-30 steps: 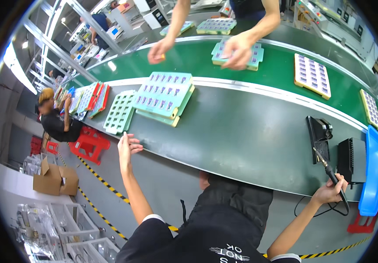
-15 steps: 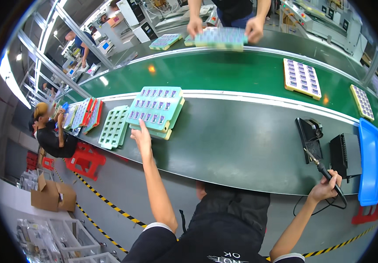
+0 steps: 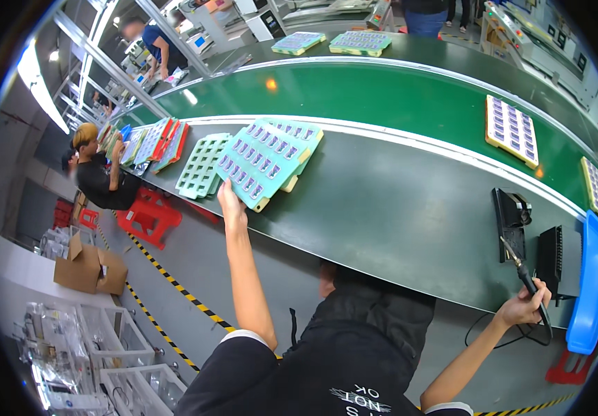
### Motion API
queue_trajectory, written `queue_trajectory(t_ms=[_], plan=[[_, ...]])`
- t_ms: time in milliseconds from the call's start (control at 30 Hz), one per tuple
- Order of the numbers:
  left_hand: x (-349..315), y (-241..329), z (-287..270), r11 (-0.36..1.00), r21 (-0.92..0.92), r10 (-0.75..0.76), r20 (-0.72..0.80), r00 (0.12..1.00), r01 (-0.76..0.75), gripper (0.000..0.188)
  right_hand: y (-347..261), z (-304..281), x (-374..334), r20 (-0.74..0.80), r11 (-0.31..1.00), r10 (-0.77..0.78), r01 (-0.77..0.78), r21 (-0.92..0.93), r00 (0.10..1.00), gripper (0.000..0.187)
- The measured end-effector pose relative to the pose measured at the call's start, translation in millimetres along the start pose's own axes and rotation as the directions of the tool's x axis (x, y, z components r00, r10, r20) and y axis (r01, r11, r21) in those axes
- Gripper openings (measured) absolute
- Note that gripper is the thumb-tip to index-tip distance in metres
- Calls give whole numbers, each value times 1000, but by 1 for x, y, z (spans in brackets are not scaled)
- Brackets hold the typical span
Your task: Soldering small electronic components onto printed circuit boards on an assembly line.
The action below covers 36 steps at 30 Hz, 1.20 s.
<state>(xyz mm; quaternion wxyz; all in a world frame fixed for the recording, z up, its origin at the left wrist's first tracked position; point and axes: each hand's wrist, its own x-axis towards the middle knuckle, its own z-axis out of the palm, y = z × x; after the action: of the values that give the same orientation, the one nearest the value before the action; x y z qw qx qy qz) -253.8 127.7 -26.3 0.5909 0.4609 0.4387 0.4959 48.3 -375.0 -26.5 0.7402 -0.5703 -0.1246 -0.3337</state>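
Note:
My left hand (image 3: 232, 204) is closed on the near corner of a mint-green tray (image 3: 269, 182) holding rows of small dark parts. That tray sits askew over another filled tray (image 3: 315, 141), whose far right side shows beneath it. To the left lies a green tray with empty pockets (image 3: 204, 163), apparently stacked on another. At the right, my right hand (image 3: 523, 306) grips a soldering iron (image 3: 526, 277) by its black handle. The iron's metal tip points up and left, close to a black iron stand (image 3: 510, 225); whether they touch I cannot tell.
A black box (image 3: 551, 260) and a blue bin (image 3: 594, 277) stand at the right end of the dark bench (image 3: 382, 208). Filled trays lie on the green conveyor (image 3: 410, 100) and beyond it. Red and green trays (image 3: 167, 145) lie far left, near a seated person (image 3: 105, 177).
My left hand has gripped the top tray and turned it out of line with the one below. Across the conveyor, the co-worker's hands have left the tray there. The view has shifted slightly.

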Motion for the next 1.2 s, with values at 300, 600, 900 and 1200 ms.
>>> queue_trajectory(t_ms=[300,600,900,1200], plan=[[-6,-5,-11,991,-64,118,30,993,-116,38,2,-2,2,33,999,-17,15,47,999,22],[-78,56,44,988,150,-60,620,782,-43,34,-4,2,3,-19,998,-9,10,70,1000,21],[-97,21,181,883,430,-381,890,251,-186,47,0,4,4,-69,997,-17,23,78,997,21],[-102,-10,262,672,289,-451,890,-68,-682,42,6,-3,6,-93,999,-10,14,43,996,22]])
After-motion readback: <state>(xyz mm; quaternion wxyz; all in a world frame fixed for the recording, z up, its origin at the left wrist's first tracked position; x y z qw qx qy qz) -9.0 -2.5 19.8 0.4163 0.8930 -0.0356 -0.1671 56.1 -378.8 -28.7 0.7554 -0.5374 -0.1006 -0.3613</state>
